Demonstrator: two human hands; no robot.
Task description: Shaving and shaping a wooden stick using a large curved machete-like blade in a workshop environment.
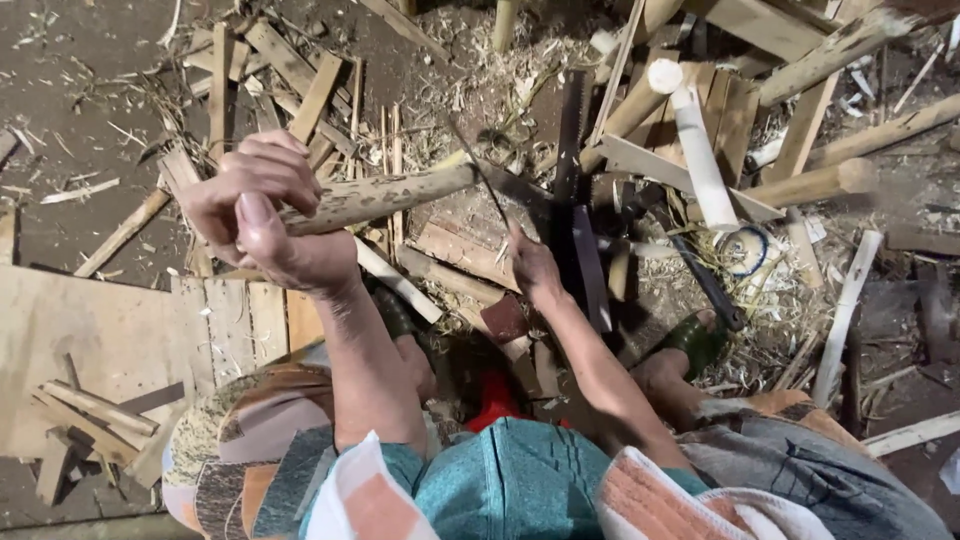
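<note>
Your left hand (262, 212) was clamped around one end of a round wooden stick (385, 196), left of the frame's centre, holding it nearly level so that it ran right toward the middle of the picture. Your right hand (532, 268) was closed on the handle of a thin dark blade (484, 180), just right of centre; the blade slanted up and left and met the stick near its far end. I could not tell the exact kind of blade.

Just right of that hand a long dark saw (572, 170) lay almost upright in the frame on the floor. Farther right a white plastic pipe (700, 150) lay tilted across wooden slats, and a thick pale pole (815, 185) lay near the right edge's upper half. Flat offcuts and split strips (300, 85) were heaped in the upper left, with pale shavings (480, 90) scattered at top centre. A wooden board (100, 330) filled the left middle, with a small bundle of sticks (85, 415) on it at lower left. Your foot in a green sandal (695, 340) rested right of centre.
</note>
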